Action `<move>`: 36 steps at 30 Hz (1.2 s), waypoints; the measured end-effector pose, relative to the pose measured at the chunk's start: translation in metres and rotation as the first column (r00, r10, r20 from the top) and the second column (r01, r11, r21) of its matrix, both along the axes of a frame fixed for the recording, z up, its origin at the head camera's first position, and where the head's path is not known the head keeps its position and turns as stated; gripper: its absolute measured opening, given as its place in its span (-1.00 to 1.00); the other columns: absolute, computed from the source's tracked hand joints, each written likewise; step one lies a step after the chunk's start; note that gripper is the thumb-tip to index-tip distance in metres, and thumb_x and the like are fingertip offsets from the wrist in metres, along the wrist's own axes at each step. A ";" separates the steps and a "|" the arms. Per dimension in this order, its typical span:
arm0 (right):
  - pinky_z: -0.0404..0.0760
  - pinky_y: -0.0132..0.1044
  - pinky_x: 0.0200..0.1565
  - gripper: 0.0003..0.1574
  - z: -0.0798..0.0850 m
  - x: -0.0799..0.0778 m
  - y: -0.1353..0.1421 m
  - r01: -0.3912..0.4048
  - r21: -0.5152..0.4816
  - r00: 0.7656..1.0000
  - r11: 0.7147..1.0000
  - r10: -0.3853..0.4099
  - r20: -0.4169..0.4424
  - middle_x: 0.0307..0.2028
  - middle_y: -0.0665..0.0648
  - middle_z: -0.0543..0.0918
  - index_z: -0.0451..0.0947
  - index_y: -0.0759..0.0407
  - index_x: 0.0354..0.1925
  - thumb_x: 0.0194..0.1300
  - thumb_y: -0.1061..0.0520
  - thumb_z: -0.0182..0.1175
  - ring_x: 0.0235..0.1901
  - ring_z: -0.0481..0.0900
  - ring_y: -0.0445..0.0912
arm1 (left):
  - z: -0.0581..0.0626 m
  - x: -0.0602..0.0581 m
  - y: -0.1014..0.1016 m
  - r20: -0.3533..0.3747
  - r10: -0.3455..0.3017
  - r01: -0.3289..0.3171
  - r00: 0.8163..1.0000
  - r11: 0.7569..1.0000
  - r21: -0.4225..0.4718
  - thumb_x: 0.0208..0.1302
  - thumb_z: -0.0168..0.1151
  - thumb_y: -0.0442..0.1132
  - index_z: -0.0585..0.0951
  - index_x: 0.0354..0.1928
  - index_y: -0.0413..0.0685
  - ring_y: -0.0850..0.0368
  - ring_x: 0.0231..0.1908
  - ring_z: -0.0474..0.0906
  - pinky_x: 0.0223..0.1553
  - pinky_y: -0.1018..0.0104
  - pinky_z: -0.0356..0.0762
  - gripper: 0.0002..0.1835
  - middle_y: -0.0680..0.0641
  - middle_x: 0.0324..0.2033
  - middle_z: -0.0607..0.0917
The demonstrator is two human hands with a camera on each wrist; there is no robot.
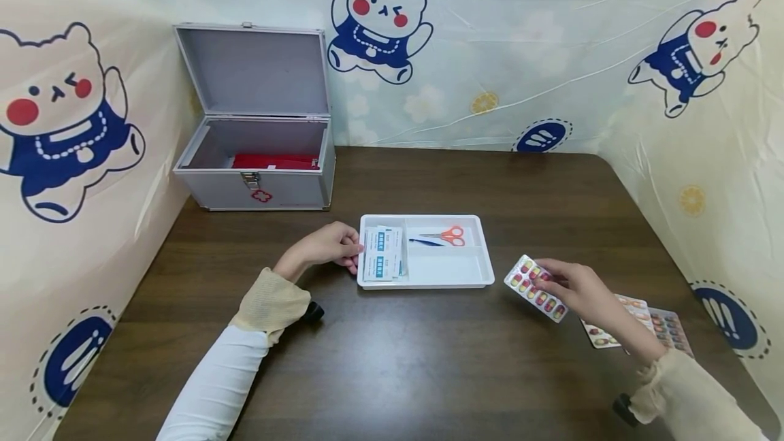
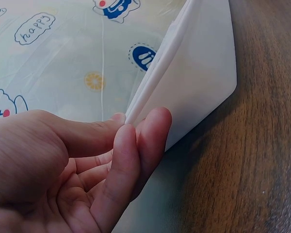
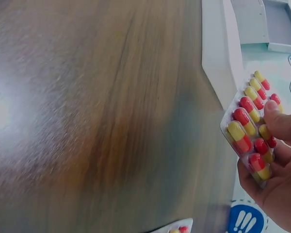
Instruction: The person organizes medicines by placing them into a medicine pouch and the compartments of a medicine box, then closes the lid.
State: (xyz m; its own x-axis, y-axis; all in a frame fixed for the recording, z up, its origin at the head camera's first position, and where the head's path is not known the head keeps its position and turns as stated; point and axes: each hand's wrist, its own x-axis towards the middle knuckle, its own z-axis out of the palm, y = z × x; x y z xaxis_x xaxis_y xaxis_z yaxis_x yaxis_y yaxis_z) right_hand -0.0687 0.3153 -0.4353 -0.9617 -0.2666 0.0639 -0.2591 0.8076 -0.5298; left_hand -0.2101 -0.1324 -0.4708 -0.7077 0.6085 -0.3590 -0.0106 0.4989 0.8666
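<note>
While the left hand (image 1: 324, 247) steadies things, the head view shows its fingers narrowed on the left end of a white, rectangular, divided plastic tray (image 1: 450, 269). The right hand (image 1: 578, 288) pinches a silver blister pack of red-and-yellow capsules (image 1: 533, 293) between thumb and fingers, just beside the tray's right end and apart from it. Just right of the left fingers, flat white-and-blue paper packets (image 1: 381, 254) fill the tray's left compartment; farther off lie orange-handled scissors (image 1: 453, 235) and a slim dark-blue tool (image 1: 427, 243). The front compartment, between the two hands, holds no pack. Behind the right fingers, near that forearm, more silver blister packs (image 1: 672, 332) lie on the brown wood-grain counter (image 1: 392, 366). Beyond the left fingers stands a silver-grey metal case (image 1: 300, 190) with its lid raised.

Left wrist view: thumb and fingertips meet at the tray's rim, its pale wall stretching away past them. Whether that end is lifted, I cannot tell.

Right wrist view: the thumb presses the capsule side, other fingers behind; the tray's corner shows beyond the pack.

The step in hand looks like bringing this pack to the tray. The next move would call for carrying it left, laying it flat in the front compartment and loosening the right fingers, while the left ones keep the tray from sliding.
</note>
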 end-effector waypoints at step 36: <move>0.45 -0.33 -0.30 -0.48 -0.001 -0.054 -0.076 -0.246 0.101 0.969 0.964 0.248 -0.009 -0.30 0.09 0.64 0.51 0.28 0.26 0.34 0.32 0.22 -0.38 0.43 -0.17 | -0.002 -0.001 -0.001 0.013 0.010 -0.011 1.000 1.000 0.015 0.45 0.10 -0.38 0.53 -0.24 -0.37 0.20 -0.52 0.66 -0.39 0.42 0.66 -0.86 -0.09 -0.50 0.69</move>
